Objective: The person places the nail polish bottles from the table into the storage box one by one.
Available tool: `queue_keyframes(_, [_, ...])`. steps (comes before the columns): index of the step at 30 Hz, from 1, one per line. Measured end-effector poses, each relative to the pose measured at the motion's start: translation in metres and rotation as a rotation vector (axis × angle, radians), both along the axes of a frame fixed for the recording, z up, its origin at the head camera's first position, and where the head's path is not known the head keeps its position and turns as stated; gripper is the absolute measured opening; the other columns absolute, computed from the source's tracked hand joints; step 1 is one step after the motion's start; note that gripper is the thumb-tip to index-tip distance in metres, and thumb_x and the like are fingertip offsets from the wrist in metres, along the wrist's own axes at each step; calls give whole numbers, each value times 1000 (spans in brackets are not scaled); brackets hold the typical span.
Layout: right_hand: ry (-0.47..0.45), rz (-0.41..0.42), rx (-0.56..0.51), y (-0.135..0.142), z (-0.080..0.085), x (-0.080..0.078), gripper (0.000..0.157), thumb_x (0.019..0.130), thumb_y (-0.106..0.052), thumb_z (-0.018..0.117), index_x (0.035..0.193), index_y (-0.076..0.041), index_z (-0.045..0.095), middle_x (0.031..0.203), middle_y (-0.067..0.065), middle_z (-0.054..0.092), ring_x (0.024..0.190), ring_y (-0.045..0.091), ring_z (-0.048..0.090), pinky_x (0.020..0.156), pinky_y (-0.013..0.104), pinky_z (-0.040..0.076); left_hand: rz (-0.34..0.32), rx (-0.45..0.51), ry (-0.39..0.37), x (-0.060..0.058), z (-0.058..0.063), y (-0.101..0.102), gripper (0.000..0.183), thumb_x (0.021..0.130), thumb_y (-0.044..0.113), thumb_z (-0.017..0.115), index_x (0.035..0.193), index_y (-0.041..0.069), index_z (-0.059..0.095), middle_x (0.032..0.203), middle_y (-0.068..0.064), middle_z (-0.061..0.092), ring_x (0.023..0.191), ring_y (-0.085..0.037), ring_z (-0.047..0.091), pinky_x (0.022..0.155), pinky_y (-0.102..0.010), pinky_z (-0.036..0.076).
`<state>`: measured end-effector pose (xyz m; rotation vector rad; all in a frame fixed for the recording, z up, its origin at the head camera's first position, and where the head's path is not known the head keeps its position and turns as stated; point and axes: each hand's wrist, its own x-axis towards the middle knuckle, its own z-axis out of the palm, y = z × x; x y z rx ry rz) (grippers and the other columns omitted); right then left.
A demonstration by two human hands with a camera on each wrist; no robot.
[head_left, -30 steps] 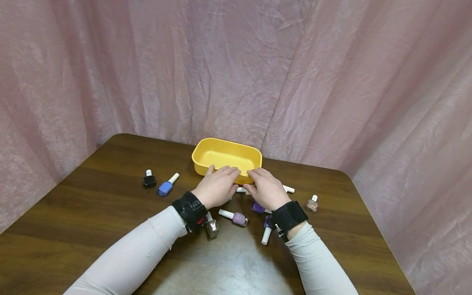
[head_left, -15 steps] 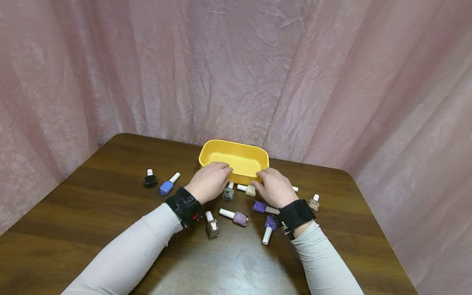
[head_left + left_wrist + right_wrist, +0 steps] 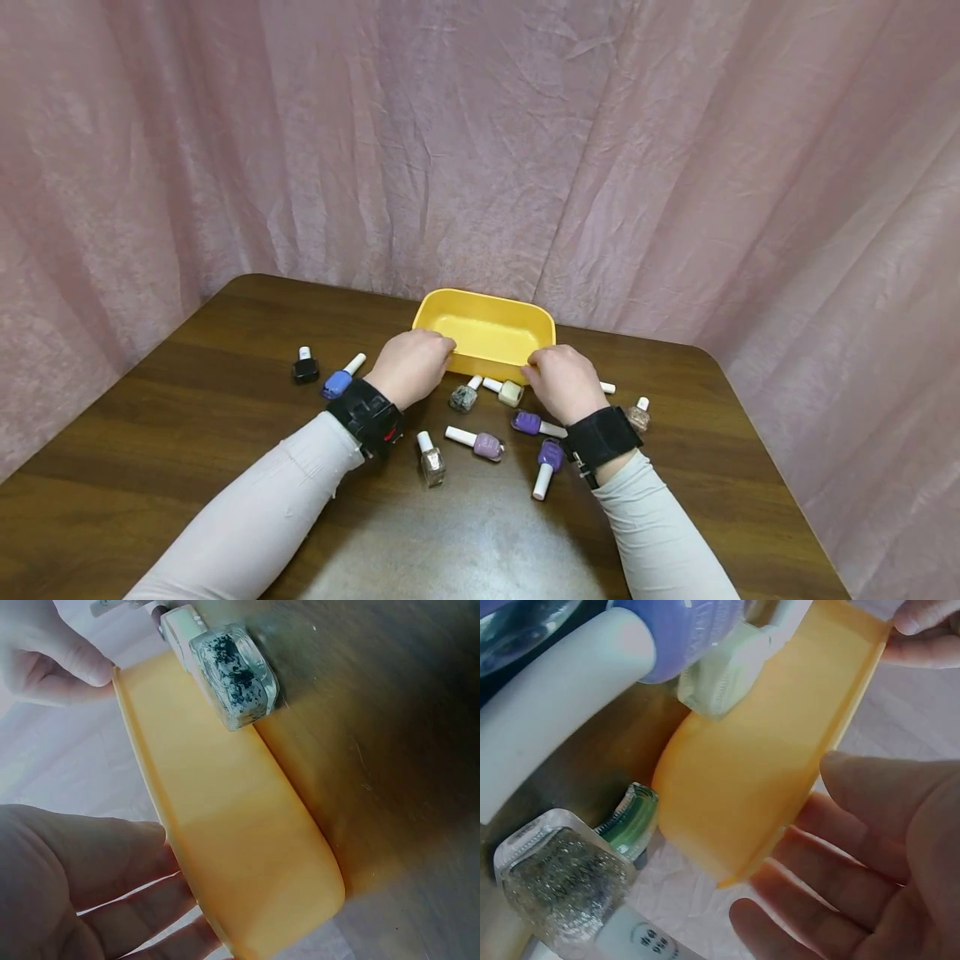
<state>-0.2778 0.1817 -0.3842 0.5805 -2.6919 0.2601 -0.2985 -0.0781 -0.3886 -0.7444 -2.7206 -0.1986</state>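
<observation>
A yellow plastic bin stands near the table's back edge, its inside bare. My left hand pinches the near rim toward its left end, thumb outside and fingers inside, as the left wrist view shows. Toward the right end, my right hand holds the same rim between thumb and fingers. Between the hands, a clear nail polish with dark flecks and a pale yellow one lie right by the bin's front wall. A green bottle by the bin's corner is mostly hidden by my right hand in the head view.
Black and blue nail polishes lie at left. Nearer me are a silver glitter bottle, a lilac one and two purple ones. Another glitter bottle lies right. A pink curtain hangs behind the table.
The bin has shifted right and slightly toward me. My hands have moved apart along its near rim, fingers now curled over it, and the bottles between them have come into view.
</observation>
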Motion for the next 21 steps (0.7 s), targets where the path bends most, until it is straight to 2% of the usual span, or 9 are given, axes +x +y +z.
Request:
queue_keyframes(4, [0,11,-4,0,-1,-2,5,98,-12,83,94,-9,84,90,7,77,87,32,74,76,51,59,-6,1,3,2,1,1,11,104,17,77,96,9,77,84,-6,71,80,-31,72,70,-50,59])
queue_keyframes(12, [36,31,-7,2,-4,-7,4,99,-11,83,96,-9,85,89,7,76,84,30,73,74,50,60,-16,-7,25,4,2,3,14,104,20,78,98,8,75,85,-7,71,80,-31,72,70,-51,59])
queue_keyframes(21, [42,16,3,0,-9,-8,6,97,-8,84,94,-13,85,86,6,76,82,30,75,72,50,60,-18,-21,19,6,-4,3,15,104,22,78,103,8,76,90,-8,72,85,-32,73,76,-51,60])
